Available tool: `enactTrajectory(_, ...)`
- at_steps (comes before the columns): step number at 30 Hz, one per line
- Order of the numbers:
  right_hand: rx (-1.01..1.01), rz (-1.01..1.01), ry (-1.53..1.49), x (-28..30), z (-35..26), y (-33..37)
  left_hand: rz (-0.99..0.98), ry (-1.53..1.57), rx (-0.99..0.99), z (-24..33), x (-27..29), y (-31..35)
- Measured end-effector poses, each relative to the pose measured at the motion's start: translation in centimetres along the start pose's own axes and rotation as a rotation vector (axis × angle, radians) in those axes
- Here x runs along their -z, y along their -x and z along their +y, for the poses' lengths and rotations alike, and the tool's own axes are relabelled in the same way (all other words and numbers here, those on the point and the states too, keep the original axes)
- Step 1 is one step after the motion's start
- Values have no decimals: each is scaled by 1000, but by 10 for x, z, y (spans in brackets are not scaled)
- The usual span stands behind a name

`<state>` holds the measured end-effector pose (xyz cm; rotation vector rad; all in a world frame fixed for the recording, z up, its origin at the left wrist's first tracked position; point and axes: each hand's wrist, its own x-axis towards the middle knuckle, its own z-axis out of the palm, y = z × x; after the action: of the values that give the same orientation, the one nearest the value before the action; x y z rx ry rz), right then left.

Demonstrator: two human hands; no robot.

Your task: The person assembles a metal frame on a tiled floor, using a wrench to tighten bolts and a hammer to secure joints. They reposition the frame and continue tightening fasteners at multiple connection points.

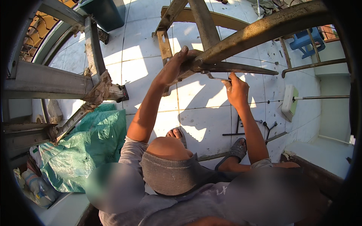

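Observation:
My left hand (175,67) is wrapped round the joint of a rusty brown metal frame (260,32), its thumb pointing up. Several bars of the frame meet there, and one long bar runs off to the upper right. Just below the joint, my right hand (237,90) grips the handle of a silver wrench (215,77). The wrench's head lies against the underside of the joint; the bolt or nut it may sit on is too small to make out.
On the tiled floor (151,101) lie a black T-shaped tool (237,130) and a Y-shaped wrench (268,128). A white-and-green mop head (289,102) is at right. Metal ladder-like framing (49,81), a green sack (86,147) and a dark bin (103,15) stand left. A blue stool (307,42) is far right.

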<state>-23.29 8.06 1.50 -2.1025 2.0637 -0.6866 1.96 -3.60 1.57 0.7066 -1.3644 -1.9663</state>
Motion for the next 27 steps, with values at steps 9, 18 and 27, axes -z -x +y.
enactTrajectory(9,-698,140,-1608,-155,-178,29,-337,241,3,10,19,-20)
enactTrajectory(18,-908,-560,-2858,70,-221,-16,-690,-219,-74,34,49,-73)
enactTrajectory(27,-995,345,-1612,49,-78,61,-728,-226,4,30,50,-84)
